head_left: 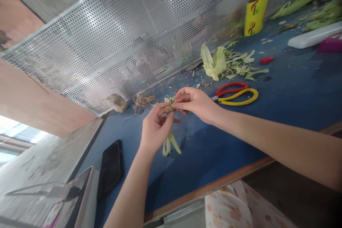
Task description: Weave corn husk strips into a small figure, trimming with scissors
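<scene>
My left hand [155,130] and my right hand [196,105] meet above the blue tabletop, fingertips pinched together on a small bundle of pale green husk strips [170,144]. Loose strip ends hang below my left hand, and a frayed, curly end shows above the fingers. The middle of the bundle is hidden by my fingers. Just right of my right hand lie scissors [236,94] with one red and one yellow handle, their blades mostly hidden behind the hand. Behind my left hand is a loose tangle of brown twine [144,100].
A pile of torn husk [216,62] lies behind the scissors near the perforated metal panel [128,35]. Farther right are a red object [267,60], a yellow tube [255,16] and a white object [315,35]. A black phone [110,167] lies left; a stone-like lump [117,102] stands behind.
</scene>
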Tool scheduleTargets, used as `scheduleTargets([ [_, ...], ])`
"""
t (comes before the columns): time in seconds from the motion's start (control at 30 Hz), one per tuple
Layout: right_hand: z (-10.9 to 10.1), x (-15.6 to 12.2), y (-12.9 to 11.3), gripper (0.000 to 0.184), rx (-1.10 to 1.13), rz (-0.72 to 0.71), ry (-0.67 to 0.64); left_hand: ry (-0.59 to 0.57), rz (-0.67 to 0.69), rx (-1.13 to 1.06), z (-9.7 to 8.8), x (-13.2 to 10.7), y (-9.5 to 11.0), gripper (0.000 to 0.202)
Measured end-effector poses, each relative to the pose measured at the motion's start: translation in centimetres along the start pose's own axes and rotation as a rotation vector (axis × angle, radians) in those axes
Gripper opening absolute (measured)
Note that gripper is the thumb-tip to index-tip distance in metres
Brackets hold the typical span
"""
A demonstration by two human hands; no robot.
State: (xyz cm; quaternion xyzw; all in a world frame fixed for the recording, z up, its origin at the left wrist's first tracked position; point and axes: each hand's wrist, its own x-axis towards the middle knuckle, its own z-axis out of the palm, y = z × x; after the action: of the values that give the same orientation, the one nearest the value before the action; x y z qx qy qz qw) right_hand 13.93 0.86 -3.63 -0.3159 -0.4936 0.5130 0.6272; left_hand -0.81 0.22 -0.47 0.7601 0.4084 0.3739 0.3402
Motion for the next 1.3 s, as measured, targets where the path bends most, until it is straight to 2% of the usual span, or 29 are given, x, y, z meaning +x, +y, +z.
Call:
scheduleTargets([
  [0.1, -0.1, 0.0, -0.4, 0.023, -0.081, -0.045, -0.026, -0.024, -0.026, -0.015, -0.3, 0.2, -0.3, 0.028],
  [0.27, -0.4, -0.2, -1.4, 0.016, -0.337, -0.117, -0.080, -0.019, -0.022, -0.048, -0.5, 0.4, -0.7, 0.024],
  [0.47, -0.6, -0.2, -1.6, 0.021, -0.467, -0.200, -0.129, -0.046, 0.004, -0.069, -0.5, 0.3, -0.4, 0.042],
  [0.7, -0.6, -0.6, -1.5, 0.017, -0.661, -0.285, -0.118, -0.052, -0.019, -0.060, -0.5, 0.2, -0.5, 0.032],
  [0.97, -0.7, -0.6, -1.6, 0.013, -0.623, -0.309, -0.156, -0.004, -0.024, -0.018, -0.5, 0.2, -0.4, 0.021],
  [1.13, -0.7, -0.6, -1.3, 0.017, -0.650, -0.284, -0.115, -0.019, -0.019, 0.007, -0.2, 0.1, -0.4, 0.021],
  [1.3, -0.7, -0.5, -0.6, 0.022, -0.733, -0.261, -0.080, -0.021, 0.036, 0.123, 0.0, -0.1, -0.5, 0.020],
])
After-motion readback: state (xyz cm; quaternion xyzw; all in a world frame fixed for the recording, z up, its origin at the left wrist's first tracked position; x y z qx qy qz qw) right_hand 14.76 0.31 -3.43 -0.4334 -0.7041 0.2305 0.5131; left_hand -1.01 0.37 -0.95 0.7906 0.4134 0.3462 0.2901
